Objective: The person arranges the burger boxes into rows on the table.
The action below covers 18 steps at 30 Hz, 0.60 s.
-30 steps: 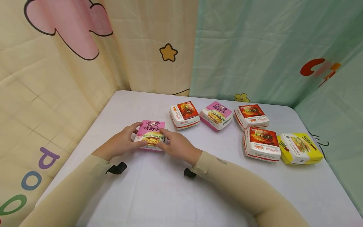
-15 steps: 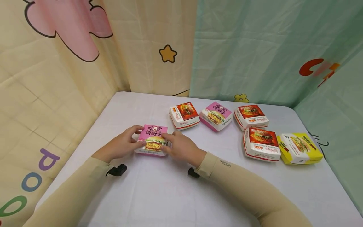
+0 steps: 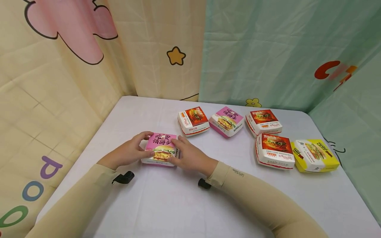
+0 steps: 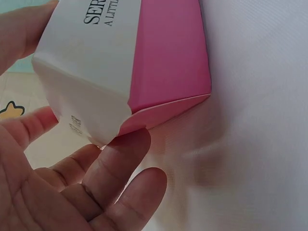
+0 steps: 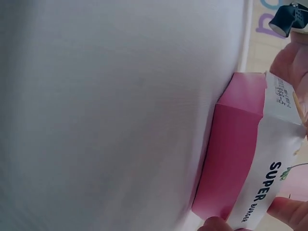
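Note:
A pink-and-white burger box [image 3: 161, 149] sits on the white table at left of centre, its lid closed and its burger picture facing up. My left hand [image 3: 128, 150] holds its left side, thumb on the near part of the lid and index finger at the far corner. On the opposite side my right hand [image 3: 191, 155] grips the box, with thumb and forefinger at the lid's right edge. In the left wrist view, fingertips [image 4: 132, 144] touch the lower corner of the burger box [image 4: 168, 53]. The right wrist view shows "SUPER BURGER" on the box's side [image 5: 250, 168].
Behind stand a red-and-white burger box [image 3: 193, 121] and another pink one [image 3: 227, 121]. At right are two more red-and-white boxes [image 3: 263, 121] [image 3: 274, 151] and a yellow one [image 3: 315, 155]. Printed curtains [image 3: 253, 49] enclose the white table [image 3: 166, 205].
The held pink box has slid a little toward me and to the right, both hands moving with it. The other boxes have stayed in place.

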Tool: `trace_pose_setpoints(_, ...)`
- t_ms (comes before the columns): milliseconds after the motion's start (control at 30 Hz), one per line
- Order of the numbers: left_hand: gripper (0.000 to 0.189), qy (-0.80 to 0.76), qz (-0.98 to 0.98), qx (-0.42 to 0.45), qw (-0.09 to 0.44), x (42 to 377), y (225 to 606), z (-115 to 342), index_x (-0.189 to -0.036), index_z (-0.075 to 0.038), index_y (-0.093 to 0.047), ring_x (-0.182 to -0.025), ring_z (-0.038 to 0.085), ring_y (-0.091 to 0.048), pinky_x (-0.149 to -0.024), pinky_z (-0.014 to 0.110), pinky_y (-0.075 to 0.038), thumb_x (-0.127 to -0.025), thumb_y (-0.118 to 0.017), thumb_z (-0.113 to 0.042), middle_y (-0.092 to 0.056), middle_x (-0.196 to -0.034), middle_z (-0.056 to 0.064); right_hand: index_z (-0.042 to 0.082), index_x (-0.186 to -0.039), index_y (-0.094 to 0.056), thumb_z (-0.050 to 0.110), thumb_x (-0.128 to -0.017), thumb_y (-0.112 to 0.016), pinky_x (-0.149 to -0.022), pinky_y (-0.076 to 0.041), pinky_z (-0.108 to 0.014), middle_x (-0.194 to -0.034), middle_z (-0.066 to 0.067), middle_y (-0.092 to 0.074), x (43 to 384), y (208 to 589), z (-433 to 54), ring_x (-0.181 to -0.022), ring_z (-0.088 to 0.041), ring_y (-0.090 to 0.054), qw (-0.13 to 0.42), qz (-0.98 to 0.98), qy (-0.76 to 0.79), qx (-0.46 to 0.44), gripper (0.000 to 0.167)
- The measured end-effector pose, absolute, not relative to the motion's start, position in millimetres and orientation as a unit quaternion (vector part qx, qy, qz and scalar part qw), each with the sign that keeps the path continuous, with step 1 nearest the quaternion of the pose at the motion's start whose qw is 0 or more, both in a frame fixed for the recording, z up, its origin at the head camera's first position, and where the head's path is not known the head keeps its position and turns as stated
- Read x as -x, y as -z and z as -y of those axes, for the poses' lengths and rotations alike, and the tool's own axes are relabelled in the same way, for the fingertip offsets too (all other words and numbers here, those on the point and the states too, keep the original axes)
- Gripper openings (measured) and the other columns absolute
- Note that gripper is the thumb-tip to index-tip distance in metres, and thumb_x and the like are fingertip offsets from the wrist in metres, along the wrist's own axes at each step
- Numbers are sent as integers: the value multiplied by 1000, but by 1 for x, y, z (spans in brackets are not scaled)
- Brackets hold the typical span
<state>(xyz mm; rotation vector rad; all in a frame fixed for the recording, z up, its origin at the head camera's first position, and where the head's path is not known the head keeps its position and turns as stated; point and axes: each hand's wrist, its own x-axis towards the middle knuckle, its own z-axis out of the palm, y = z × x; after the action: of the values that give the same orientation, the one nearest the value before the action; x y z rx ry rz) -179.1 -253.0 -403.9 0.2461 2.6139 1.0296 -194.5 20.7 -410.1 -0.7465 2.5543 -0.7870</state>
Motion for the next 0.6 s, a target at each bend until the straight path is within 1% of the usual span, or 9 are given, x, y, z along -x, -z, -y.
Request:
trace_pose_setpoints(133,93,-366,-909,-90,177,180,404,253,-164,-22,-31,-107,25,-72,-84,40,-60,-91,-79,-52,-35,-163,25,18,-165,-36,51,-99,-70,-126,-36,-51,-172,-13,-27,195,411,-23,-156,-31,-36,170,-900,293,275,81)
trace_pose_setpoints(233,93,-369,-907,-91,180,180,405,252,-164,-23,-31,-107,24,-72,-85,40,-60,-91,-79,-53,-36,-164,24,15,-162,-40,49,-99,-71,-124,-39,-48,-166,-12,-35,195,411,-25,-148,-28,-45,158,-898,301,280,78)
trace_pose_setpoints(333,92,-368,-908,-88,177,180,405,251,-163,-24,-33,-106,24,-72,-85,40,-59,-90,-80,-52,-39,-162,21,13,-161,-41,48,-98,-72,-123,-41,-47,-162,-10,-39,195,411,-25,-143,-26,-48,153,-897,303,283,78)
trace_pose_setpoints(433,91,-371,-908,-89,174,180,405,249,-163,-23,-33,-106,24,-72,-85,39,-59,-91,-80,-51,-41,-161,20,13,-161,-40,47,-98,-73,-124,-40,-47,-164,-11,-38,195,411,-25,-145,-27,-47,152,-898,300,284,79)
trace_pose_setpoints(600,91,-378,-904,-85,178,179,405,248,-163,-21,-32,-106,25,-71,-84,38,-59,-91,-80,-49,-41,-160,21,14,-163,-39,48,-98,-73,-126,-35,-49,-171,-15,-31,195,413,-25,-156,-32,-36,154,-902,294,278,81)
